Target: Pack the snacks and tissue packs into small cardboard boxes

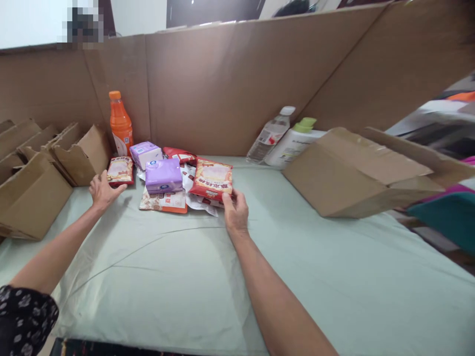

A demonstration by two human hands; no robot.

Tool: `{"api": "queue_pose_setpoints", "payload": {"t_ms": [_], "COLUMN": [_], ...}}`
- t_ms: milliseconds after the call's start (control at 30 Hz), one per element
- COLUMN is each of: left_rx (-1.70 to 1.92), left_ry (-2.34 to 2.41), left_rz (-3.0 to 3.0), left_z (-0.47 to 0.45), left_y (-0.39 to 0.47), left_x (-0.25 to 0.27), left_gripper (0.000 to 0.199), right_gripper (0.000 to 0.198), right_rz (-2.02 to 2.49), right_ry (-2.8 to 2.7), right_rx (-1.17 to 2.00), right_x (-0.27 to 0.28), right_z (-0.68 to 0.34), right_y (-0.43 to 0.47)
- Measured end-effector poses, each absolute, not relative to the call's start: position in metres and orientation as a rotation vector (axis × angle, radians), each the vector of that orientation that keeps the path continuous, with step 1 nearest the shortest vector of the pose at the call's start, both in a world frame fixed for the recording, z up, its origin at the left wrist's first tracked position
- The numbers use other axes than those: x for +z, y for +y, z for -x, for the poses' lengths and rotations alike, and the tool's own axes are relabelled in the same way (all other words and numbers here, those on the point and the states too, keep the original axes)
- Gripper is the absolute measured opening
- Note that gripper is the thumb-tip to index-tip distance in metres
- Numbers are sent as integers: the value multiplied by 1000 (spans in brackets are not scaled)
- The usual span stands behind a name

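My left hand (105, 190) is at a small red snack packet (120, 170) on the left, fingers spread along its left side and thumb stretched below its lower edge. My right hand (236, 211) grips the lower right corner of another red snack packet (213, 176), which is tilted over a white-and-red bag (190, 190). Between the hands sit two purple tissue packs, one in front (164, 175) and one behind (146, 155). Under the front pack lies a flat pouch (166, 201) with an orange edge. A red bag (180, 155) is partly hidden behind them.
An orange drink bottle (120, 126) stands at the back left, beside open cardboard boxes (37, 193). A clear water bottle (270, 136) and a white bottle with a green cap (293, 147) lean at the back right, next to a cardboard box (356, 173). A cardboard wall (208, 89) closes the rear.
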State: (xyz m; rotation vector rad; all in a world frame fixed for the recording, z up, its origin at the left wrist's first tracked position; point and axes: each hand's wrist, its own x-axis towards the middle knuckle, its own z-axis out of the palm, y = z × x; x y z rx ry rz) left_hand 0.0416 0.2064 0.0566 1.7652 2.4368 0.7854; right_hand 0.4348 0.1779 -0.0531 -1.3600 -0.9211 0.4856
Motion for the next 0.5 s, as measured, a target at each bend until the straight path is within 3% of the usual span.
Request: {"api": "queue_pose_setpoints", "payload": {"t_ms": [100,300,500], "left_rx": [669,595,542], "left_ry": [2505,2585,2389], "left_rz": [-1689,-1575,-1717], "left_z": [-58,-72,-63], "left_y": [235,251,238], "left_x": [61,54,75], "left_gripper": [96,54,43], "right_gripper": [62,62,55], "right_rz": [1343,1320,1348], "right_ry": [-917,-917,-899], "right_rx": [492,545,515], "right_x": [-56,-58,-42], "right_z": [-436,-438,-429], "right_y": [180,184,184]}}
